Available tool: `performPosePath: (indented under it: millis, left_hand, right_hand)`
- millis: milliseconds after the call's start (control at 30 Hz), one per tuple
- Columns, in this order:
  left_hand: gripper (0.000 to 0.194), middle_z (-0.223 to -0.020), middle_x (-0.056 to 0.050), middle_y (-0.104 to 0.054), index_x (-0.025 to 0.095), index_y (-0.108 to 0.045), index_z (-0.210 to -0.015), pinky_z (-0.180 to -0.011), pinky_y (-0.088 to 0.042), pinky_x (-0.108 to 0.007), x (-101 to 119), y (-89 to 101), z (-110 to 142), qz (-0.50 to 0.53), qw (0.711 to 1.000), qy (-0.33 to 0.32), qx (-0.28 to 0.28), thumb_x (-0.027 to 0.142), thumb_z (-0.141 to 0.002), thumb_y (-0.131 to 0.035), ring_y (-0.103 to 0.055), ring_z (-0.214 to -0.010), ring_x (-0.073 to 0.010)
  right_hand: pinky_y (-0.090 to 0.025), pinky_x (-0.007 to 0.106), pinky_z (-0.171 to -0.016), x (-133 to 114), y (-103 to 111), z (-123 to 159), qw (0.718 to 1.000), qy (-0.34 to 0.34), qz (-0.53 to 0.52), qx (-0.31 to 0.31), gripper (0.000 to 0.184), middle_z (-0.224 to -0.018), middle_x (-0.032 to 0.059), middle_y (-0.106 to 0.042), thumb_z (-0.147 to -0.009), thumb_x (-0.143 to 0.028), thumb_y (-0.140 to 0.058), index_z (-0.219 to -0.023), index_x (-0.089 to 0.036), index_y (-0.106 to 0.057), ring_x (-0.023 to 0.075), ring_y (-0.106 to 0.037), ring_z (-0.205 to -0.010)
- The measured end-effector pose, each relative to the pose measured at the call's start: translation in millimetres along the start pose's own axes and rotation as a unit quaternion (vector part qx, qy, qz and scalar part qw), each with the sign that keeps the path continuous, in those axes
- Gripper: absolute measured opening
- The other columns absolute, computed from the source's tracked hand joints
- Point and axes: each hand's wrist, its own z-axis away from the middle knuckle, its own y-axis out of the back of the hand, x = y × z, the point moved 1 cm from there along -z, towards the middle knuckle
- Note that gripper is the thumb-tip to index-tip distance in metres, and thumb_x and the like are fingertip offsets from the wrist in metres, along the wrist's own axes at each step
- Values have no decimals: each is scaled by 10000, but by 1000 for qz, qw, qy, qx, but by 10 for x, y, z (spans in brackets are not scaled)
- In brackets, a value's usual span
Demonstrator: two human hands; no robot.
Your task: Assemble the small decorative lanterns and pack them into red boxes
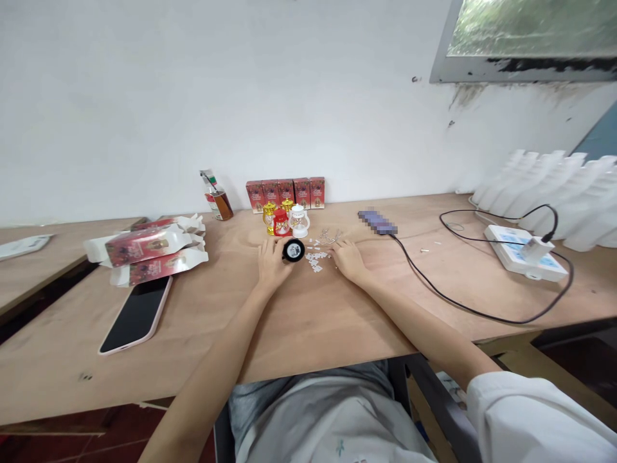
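My left hand (271,259) lies on the wooden table (308,315), fingers curled against a small round black part (294,251) with a white centre. My right hand (346,258) rests a little to the right, fingers bent over a scatter of small white pieces (317,258) and thin wire hooks (330,236). Just behind stand small toy lanterns: a gold one (268,213), a red one (281,223) and a white one (299,220).
A row of red boxes (285,192) stands against the wall beside a small bottle (218,199). Flat unfolded red cartons (150,250) and a pink-cased phone (137,314) lie at left. A second phone (376,222) with a black cable (457,302) leads to a white power strip (523,251) at right.
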Motion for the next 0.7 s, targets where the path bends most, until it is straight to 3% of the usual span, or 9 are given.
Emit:
performPosePath:
  millis: [100, 200, 300, 400, 500, 700]
  left_hand:
    - [411, -1027, -85, -595, 222, -571, -1125, -779, -375, -344, 12, -13, 13, 6, 1000, 1, -9, 221, -718, -630, -536, -963, -254]
    - [407, -1058, -86, -590, 220, -563, -1137, -792, -375, -342, 43, -27, 35, 16, 1000, -9, -18, 226, -735, -625, -535, -984, -250]
    - [384, -1065, -88, -596, 212, -566, -1129, -792, -367, -339, 81, -40, 57, 15, 999, -20, -25, 245, -752, -628, -535, -983, -246]
    - [379, -1048, -86, -602, 209, -572, -1125, -792, -356, -338, 124, -49, 74, 13, 999, -34, -26, 263, -756, -639, -534, -964, -240]
    - [386, -1025, -85, -607, 203, -579, -1122, -784, -347, -334, 178, -55, 85, 17, 998, -58, -36, 279, -751, -650, -530, -950, -235]
    - [371, -1051, -80, -607, 212, -562, -1139, -821, -336, -349, 274, -56, 101, 36, 995, -75, -56, 251, -772, -600, -525, -970, -229]
  right_hand:
    - [-445, 323, -819, -52, 39, 32, 987, -7, -141, 70, 213, -936, 96, -700, -918, -287, -506, -879, -161, -673, 218, -614, -912]
    - [-481, 289, -750, -160, 49, 90, 942, -11, -312, 122, 229, -826, 42, -714, -878, -367, -560, -799, -183, -671, 169, -637, -769]
    - [-492, 269, -685, -299, 37, 151, 893, -10, -430, 129, 225, -753, 16, -708, -820, -396, -620, -759, -184, -666, 149, -636, -702]
    - [-497, 274, -687, -416, 38, 198, 868, 12, -477, 134, 188, -753, 14, -702, -781, -362, -668, -728, -183, -652, 150, -643, -717]
    - [-500, 283, -743, -472, 65, 230, 871, 67, -454, 173, 150, -763, 14, -694, -795, -305, -660, -701, -190, -643, 154, -647, -768]
    - [-497, 291, -778, -457, 88, 275, 928, 159, -270, 202, 211, -800, 37, -699, -909, -230, -493, -780, -205, -659, 153, -635, -788]
